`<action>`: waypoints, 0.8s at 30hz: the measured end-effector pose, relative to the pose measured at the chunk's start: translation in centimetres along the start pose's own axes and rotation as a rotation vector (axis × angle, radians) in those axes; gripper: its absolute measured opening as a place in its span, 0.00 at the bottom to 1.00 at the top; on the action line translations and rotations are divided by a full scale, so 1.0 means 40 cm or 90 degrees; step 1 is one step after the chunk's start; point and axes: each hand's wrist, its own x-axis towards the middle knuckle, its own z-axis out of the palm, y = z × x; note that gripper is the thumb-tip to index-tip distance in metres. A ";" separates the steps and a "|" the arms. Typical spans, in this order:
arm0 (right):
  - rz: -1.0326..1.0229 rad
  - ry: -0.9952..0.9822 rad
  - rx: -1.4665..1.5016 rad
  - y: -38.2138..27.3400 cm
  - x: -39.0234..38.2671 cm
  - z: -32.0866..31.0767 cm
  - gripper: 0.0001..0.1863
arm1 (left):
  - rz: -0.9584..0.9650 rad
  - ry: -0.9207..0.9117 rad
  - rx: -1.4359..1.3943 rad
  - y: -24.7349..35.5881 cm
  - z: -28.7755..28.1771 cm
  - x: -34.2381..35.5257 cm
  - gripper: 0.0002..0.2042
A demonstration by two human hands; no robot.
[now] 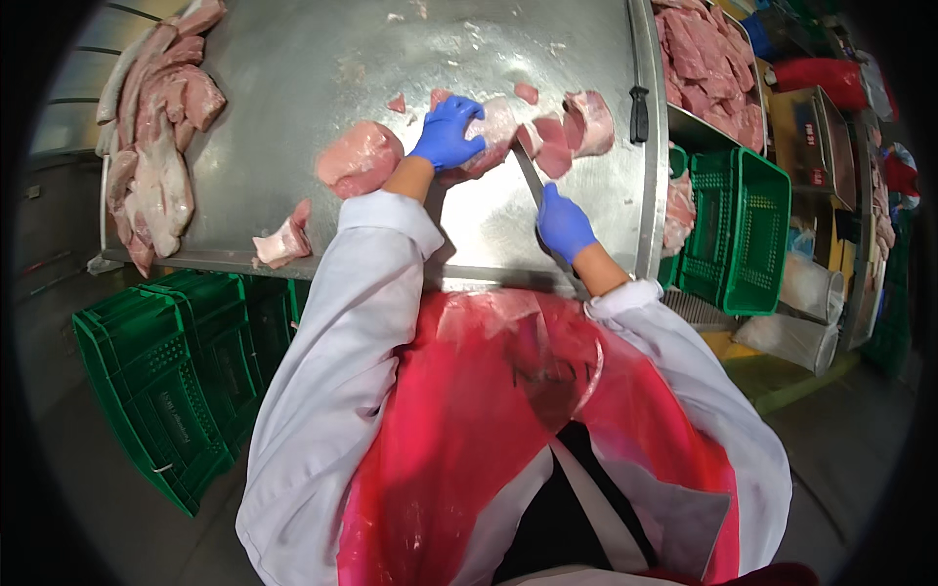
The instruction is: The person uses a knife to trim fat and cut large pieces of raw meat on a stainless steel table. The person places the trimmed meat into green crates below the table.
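My left hand (449, 132), in a blue glove, presses on a chunk of raw pink meat (495, 125) on the metal table, its fingers bent over the top. A knife (530, 178) is gripped by its handle in my gloved right hand (565, 225). Its blade points away from me, with the tip at the chunk's right end. Beside the tip lie cut pieces of meat (554, 156) and a thicker slice with a pale rim (592, 122). Left of my left hand sits a larger chunk (362, 158), and a small fatty piece (283, 239) lies near the front edge.
Long meat strips (161, 186) are heaped at the table's left side. A black-handled tool (639, 112) lies along the right edge of the steel table (293, 59). Beyond it are a tray of meat (708, 73) and a green crate (760, 230). More green crates (176, 391) stand at lower left.
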 end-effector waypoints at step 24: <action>0.010 0.027 0.624 0.301 -0.275 -0.054 0.22 | -0.048 0.203 0.050 0.093 0.012 -0.062 0.33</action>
